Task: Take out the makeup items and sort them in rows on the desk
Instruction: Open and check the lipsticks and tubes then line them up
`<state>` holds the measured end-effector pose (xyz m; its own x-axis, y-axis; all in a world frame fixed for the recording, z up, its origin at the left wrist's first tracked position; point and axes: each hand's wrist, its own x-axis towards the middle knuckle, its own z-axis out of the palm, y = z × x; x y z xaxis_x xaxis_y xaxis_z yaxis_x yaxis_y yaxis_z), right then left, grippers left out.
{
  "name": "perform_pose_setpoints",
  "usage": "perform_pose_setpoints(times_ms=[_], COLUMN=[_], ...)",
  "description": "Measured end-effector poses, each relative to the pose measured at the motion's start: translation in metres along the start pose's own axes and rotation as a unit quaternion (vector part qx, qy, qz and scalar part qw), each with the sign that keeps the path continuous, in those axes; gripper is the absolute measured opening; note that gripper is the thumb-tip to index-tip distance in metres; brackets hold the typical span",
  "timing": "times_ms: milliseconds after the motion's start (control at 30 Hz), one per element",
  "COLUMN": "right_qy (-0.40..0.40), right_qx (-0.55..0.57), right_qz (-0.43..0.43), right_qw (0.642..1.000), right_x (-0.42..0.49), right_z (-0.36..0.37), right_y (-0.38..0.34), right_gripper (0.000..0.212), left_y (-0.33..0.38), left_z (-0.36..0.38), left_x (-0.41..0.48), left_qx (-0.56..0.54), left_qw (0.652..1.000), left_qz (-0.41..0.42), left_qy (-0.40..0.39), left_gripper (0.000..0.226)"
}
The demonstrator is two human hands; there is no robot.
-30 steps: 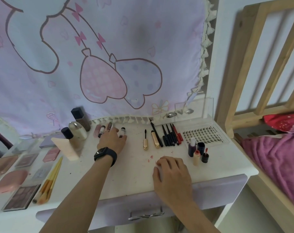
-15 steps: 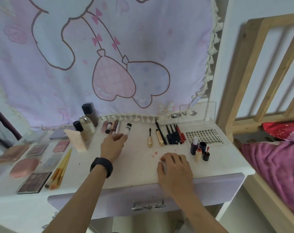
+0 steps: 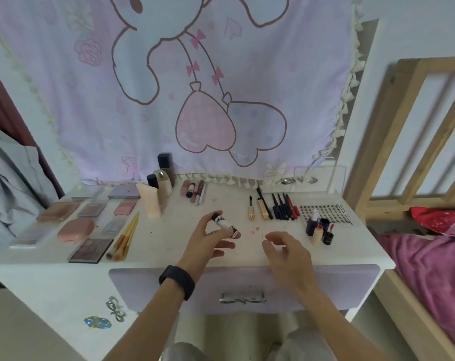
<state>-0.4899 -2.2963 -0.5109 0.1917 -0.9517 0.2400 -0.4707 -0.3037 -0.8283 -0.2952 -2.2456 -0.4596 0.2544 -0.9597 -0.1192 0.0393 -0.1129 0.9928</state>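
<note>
Makeup items are lying in rows across the desk [image 3: 169, 225]. The left hand [image 3: 208, 242] is holding a tube [image 3: 225, 222] above the middle of the desk, thumb and fingers curling round its white body. The tube is tilting, black cap up and to the left, dark end pointing down toward the right hand [image 3: 286, 254]. That hand is hanging near it over the desk's front edge, fingers loosely bent and gripping nothing. A black band [image 3: 176, 281] is sitting on the left wrist.

At the back, a few lip sticks [image 3: 193, 192] are lying side by side, with bottles [image 3: 163, 182] standing just left of them. Right of the middle, two gold mascaras [image 3: 263, 212] and a row of pencils [image 3: 283, 207] are lying parallel, beside a lash tray [image 3: 328, 212]. Small bottles [image 3: 318, 229] are standing in a cluster at the tray's near edge. On the left, brushes [image 3: 124, 237] are lying next to palettes [image 3: 91, 250] and a pink compact [image 3: 75, 229]. The drawer [image 3: 244, 282] front is showing below the hands.
</note>
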Motion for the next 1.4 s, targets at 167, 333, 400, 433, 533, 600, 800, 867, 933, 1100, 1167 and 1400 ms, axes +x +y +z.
perform_pose_setpoints(times_ms=[167, 333, 400, 433, 533, 600, 800, 867, 933, 1100, 1167, 1400], right_qy=[-0.026, -0.059, -0.057, -0.047, -0.021, -0.036, -0.012, 0.0, -0.021, -0.035, -0.034, -0.055], right_qx=[0.082, 0.09, 0.081, 0.088, 0.103, 0.059, 0.044, 0.048, 0.052, 0.088, 0.088, 0.158], right_qz=[0.002, 0.007, 0.017, 0.027, 0.042, 0.034, -0.01, -0.053, -0.064, -0.008, 0.004, -0.005], right_qw=[0.996, 0.994, 0.995, 0.995, 0.994, 0.997, 0.999, 0.997, 0.996, 0.995, 0.995, 0.986], right_x=[-0.003, 0.006, 0.013, 0.016, 0.027, 0.031, 0.047, 0.053, 0.054, 0.055, 0.056, 0.057], right_z=[-0.002, 0.004, 0.004, 0.003, 0.001, 0.004, 0.012, 0.014, 0.015, 0.007, 0.007, 0.003], right_y=[-0.015, -0.025, -0.023, -0.022, -0.021, -0.023, -0.02, -0.012, -0.003, 0.009, 0.008, 0.013], right_gripper=[0.014, 0.015, 0.023, 0.029, 0.048, 0.063, 0.061, 0.058, 0.055, 0.047, 0.044, 0.007], left_y=[-0.002, -0.009, -0.012, -0.014, -0.023, -0.027, -0.021, -0.017, -0.018, -0.031, -0.034, -0.033], left_z=[0.009, 0.027, 0.031, 0.032, 0.036, 0.042, 0.06, 0.061, 0.057, 0.046, 0.041, 0.045], left_x=[-0.002, 0.002, 0.005, 0.007, 0.013, 0.019, 0.041, 0.046, 0.048, 0.047, 0.046, 0.049], left_qx=[0.045, 0.085, 0.115, 0.149, 0.258, 0.325, 0.178, 0.114, 0.144, 0.148, 0.112, 0.091], left_qw=[0.998, 0.994, 0.989, 0.982, 0.95, 0.925, 0.977, 0.992, 0.989, 0.985, 0.989, 0.99], left_qz=[0.032, 0.059, 0.085, 0.103, 0.168, 0.188, 0.072, 0.014, 0.028, 0.089, 0.101, 0.104], left_qy=[0.009, 0.027, 0.045, 0.053, 0.054, 0.062, 0.088, 0.053, 0.029, -0.006, 0.002, 0.035], left_gripper=[0.028, 0.021, 0.022, 0.023, 0.032, 0.04, 0.047, 0.047, 0.051, 0.023, 0.019, 0.018])
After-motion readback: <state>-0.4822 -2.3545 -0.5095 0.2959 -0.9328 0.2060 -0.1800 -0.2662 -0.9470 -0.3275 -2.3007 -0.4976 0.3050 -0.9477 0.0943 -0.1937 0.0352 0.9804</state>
